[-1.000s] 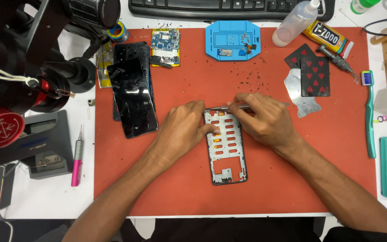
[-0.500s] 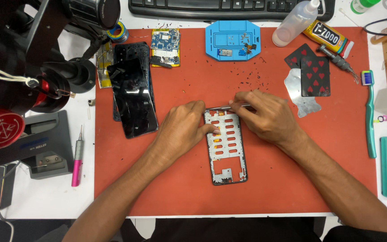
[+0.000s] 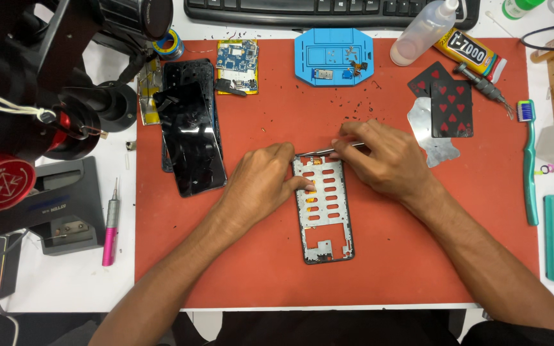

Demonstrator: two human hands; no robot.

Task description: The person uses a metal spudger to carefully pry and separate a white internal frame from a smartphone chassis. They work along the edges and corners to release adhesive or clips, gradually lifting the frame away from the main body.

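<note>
Right now the phone frame (image 3: pixel 324 208) lies flat on the red mat (image 3: pixel 418 269) near the middle of the worktop, its top end pointing away from the person. The left hand (image 3: pixel 261 186) rests on the frame's left edge with fingers curled down, pressing it in place. The right hand (image 3: pixel 383 160) pinches thin metal tweezers (image 3: pixel 328 152), whose tips meet the frame's top edge. As I judge it, the chief risk is a slip: if the tips skid off the edge they could jab the left fingertips just beside them, or scrape the orange flex strip (image 3: pixel 311 192) inside the frame. Too little hold from the left hand could let the frame pivot on the mat. Small dark debris (image 3: pixel 354 102) scattered nearby might also get under it
</note>
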